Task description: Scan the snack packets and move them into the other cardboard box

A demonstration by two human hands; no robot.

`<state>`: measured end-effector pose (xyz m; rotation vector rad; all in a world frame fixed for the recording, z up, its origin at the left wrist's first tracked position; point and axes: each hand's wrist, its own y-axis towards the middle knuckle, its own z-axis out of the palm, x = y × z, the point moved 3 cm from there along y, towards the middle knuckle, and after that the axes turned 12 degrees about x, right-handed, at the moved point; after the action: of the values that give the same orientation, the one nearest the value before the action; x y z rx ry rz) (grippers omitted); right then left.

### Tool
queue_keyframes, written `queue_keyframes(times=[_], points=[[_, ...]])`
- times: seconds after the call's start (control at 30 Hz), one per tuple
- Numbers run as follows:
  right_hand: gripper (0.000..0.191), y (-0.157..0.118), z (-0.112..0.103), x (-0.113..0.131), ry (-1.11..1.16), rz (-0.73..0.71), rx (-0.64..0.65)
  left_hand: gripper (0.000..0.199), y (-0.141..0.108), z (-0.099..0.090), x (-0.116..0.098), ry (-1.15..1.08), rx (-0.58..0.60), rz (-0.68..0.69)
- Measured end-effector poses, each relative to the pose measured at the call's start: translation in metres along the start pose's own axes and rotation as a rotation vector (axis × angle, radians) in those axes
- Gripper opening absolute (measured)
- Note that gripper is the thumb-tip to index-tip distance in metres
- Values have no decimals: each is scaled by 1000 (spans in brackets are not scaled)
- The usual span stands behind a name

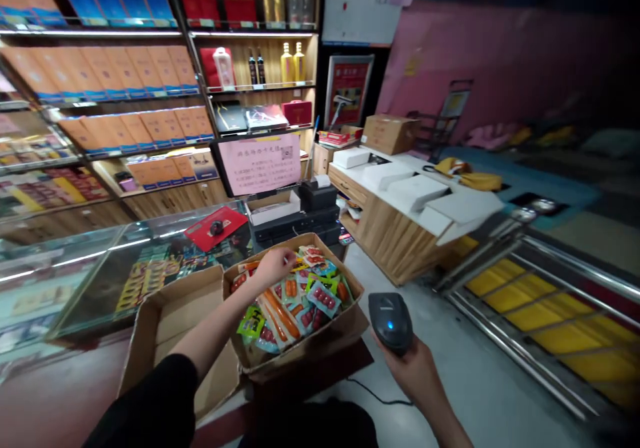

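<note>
Right fingers grip the scanner; left fingers curl over the snack packets, whether holding any I cannot tell.

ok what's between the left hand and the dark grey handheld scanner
In the head view, colourful plastic-wrapped snack packets, then the rim of the brown cardboard box, lie between the left hand and the scanner.

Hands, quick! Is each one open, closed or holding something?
Left hand: curled above the packets; can't tell if it's holding anything.
Right hand: closed, holding the scanner.
</note>
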<state>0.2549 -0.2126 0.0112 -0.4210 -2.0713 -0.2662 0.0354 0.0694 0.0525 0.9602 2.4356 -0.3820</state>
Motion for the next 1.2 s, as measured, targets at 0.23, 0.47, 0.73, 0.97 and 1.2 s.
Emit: queue_keyframes(times=[0.23,0.47,0.73,0.97,1.2], points=[[52,-30,-4,14,29,25,-111,52,90,30,-21,289,263,438],[34,-6,-8,2,86,-7,86,22,92,25,7,-221,135,120],[25,64,8,48,3,-243,530,20,-14,11,26,-1371,-82,-297],[30,87,39,86,33,-260,809,34,-69,38,9,-1509,-403,-306],[23,88,61,100,160,-192,881,30,-84,48,6,-1511,-521,-403]])
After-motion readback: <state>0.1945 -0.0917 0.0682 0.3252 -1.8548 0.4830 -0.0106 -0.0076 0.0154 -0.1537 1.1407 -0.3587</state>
